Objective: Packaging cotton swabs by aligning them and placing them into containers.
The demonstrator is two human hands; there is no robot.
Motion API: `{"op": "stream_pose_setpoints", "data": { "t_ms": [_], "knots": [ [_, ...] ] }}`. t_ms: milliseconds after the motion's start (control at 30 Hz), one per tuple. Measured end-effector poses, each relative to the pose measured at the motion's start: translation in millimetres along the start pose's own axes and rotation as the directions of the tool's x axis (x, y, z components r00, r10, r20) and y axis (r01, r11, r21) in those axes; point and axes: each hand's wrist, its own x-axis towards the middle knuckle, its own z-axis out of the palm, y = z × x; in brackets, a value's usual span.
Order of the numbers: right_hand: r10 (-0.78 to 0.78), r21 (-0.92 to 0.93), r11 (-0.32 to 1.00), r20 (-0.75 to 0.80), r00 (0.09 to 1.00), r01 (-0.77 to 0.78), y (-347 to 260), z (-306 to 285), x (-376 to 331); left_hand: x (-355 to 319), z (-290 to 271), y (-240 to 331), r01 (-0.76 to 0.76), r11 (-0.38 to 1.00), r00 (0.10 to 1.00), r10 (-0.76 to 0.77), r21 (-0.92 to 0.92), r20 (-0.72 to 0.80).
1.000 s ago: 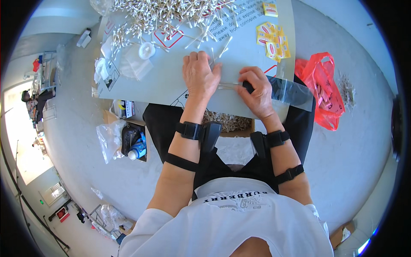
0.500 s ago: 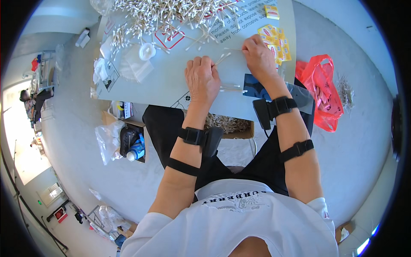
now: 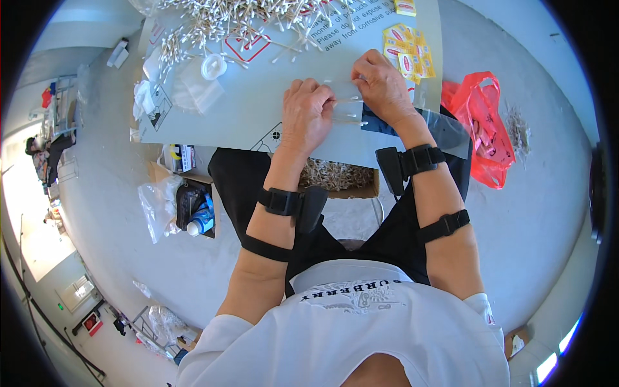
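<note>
Swabs (image 3: 345,109), thin white sticks with soft tips, lie at upper centre of the frame on the smooth grey counter (image 3: 245,116), between both hands. The left hand (image 3: 306,116) curls its fingers narrowly onto them; the right hand (image 3: 380,87) pinches their far ends. A glossy clear bag (image 3: 445,129) sits partly hidden beneath the right wrist. The loose swab pile (image 3: 245,16) is cut off at the top edge.

Thin white cotton swabs (image 3: 348,100) and a clear, probably plastic, bag (image 3: 445,129), flat on the table edge.
</note>
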Motion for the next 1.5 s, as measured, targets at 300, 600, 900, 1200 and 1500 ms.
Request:
{"op": "stream_pose_setpoints", "data": {
  "t_ms": [300, 600, 900, 1200, 1500],
  "knots": [
    [-0.093, 0.102, 0.989, -0.121, 0.988, 0.106, -13.7, 5.4, -22.9, -7.5, 6.6, 0.1, -0.02, 1.0, 0.994, 0.018, -0.017, -0.106],
    [0.026, 0.21, 0.978, -0.162, 0.986, 0.009, -27.3, 10.8, -43.0, 42.2, -6.1, -34.0, 0.16, 0.959, 0.902, -0.046, 0.233, -0.43],
    [0.022, 0.175, 0.984, -0.175, 0.984, 0.009, -29.6, 10.2, -42.1, 55.3, -7.5, -52.0, 0.292, 0.937, 0.954, -0.272, 0.189, -0.124],
    [0.021, 0.177, 0.984, -0.177, 0.984, 0.011, -28.9, 10.8, -42.4, 32.3, -6.6, -45.0, 0.242, 0.953, 0.946, -0.19, 0.184, -0.262],
    [0.054, 0.234, 0.972, -0.212, 0.976, -0.003, -27.0, 13.2, -44.7, 23.2, -12.5, -38.3, 0.119, 0.992, 0.977, -0.11, 0.038, -0.182]
  ]
}}
